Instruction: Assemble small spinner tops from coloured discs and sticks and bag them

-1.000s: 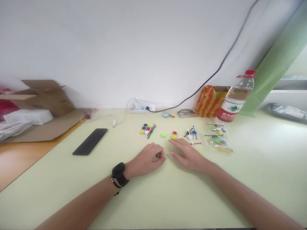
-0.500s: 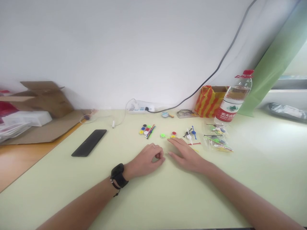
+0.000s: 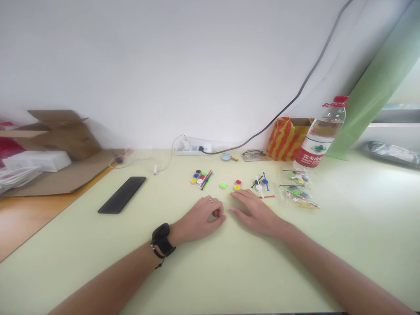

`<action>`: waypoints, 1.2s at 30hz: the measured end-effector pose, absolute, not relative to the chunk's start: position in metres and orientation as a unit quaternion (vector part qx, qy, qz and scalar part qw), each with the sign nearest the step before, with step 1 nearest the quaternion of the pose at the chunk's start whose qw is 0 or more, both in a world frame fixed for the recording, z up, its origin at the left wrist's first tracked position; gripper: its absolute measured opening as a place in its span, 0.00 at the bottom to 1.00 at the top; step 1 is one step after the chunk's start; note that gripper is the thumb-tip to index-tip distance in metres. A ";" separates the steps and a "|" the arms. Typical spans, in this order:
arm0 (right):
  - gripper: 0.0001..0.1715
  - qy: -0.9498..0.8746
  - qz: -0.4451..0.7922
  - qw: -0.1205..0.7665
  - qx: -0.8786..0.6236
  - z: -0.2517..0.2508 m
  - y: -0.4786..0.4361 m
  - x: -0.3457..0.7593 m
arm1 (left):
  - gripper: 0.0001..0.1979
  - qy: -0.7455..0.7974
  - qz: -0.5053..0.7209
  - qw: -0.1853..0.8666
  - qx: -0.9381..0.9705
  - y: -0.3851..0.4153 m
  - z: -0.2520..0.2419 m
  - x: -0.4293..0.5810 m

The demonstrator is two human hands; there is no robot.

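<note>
My left hand (image 3: 202, 217), with a ring and a black watch on its wrist, rests on the pale green table (image 3: 210, 280) with its fingers curled in; nothing shows in them. Close by on its right lies my right hand (image 3: 254, 211), open, palm down, with fingers stretched. Just beyond its fingertips are a yellow disc (image 3: 236, 187), a red disc (image 3: 238, 182) and a green disc (image 3: 223, 185). Farther left sit several coloured discs (image 3: 194, 180) beside a bundle of thin plastic arrows (image 3: 206, 179). Blue (image 3: 265, 181), black and white arrows with discs lie beyond my right hand, near a red arrow (image 3: 267, 197).
Small clear bags (image 3: 299, 196) of similar parts lie at right, before a water bottle (image 3: 315, 140) and a striped bag (image 3: 282, 140). A black phone (image 3: 122, 195) lies left. Along the wall are a power strip (image 3: 190, 151) and glasses (image 3: 253, 154). Cardboard (image 3: 65, 135) stands far left.
My right hand has shifted very slightly, showing a little more of the yellow disc. My left hand and the parts stay as they were.
</note>
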State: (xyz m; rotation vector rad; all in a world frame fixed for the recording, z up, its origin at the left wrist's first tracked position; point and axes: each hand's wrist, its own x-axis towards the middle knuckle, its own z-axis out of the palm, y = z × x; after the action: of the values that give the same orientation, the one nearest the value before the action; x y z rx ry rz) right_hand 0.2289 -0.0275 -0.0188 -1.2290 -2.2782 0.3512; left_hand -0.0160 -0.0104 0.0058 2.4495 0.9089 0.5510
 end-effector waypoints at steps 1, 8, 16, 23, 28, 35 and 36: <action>0.25 -0.840 0.130 0.263 -0.456 -0.019 -0.028 0.229 | 0.05 0.331 0.200 0.234 0.892 -0.010 0.006 -0.016; 0.26 -0.839 0.122 0.263 -0.461 -0.019 -0.028 0.227 | 0.06 0.331 0.201 0.235 0.891 -0.011 0.007 -0.016; 0.23 -0.841 0.119 0.257 -0.461 -0.019 -0.027 0.227 | 0.06 0.334 0.193 0.232 0.893 -0.011 0.007 -0.016; 0.22 -0.841 0.116 0.256 -0.462 -0.017 -0.025 0.225 | 0.06 0.335 0.187 0.232 0.894 -0.011 0.006 -0.016; 0.20 -0.841 0.113 0.256 -0.462 -0.016 -0.024 0.224 | 0.06 0.332 0.191 0.234 0.894 -0.011 0.007 -0.016; 0.10 -0.835 0.112 0.278 -0.462 -0.014 -0.025 0.223 | 0.06 0.332 0.194 0.232 0.893 -0.011 0.007 -0.016; 0.06 -0.831 0.117 0.281 -0.465 -0.013 -0.025 0.223 | 0.06 0.332 0.195 0.233 0.893 -0.010 0.006 -0.016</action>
State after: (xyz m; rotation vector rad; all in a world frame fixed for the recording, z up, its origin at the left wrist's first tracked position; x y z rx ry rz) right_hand 0.2231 -0.0250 -0.0128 -1.2455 -2.2276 0.3135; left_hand -0.0161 -0.0105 0.0064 2.4527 0.9130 0.5344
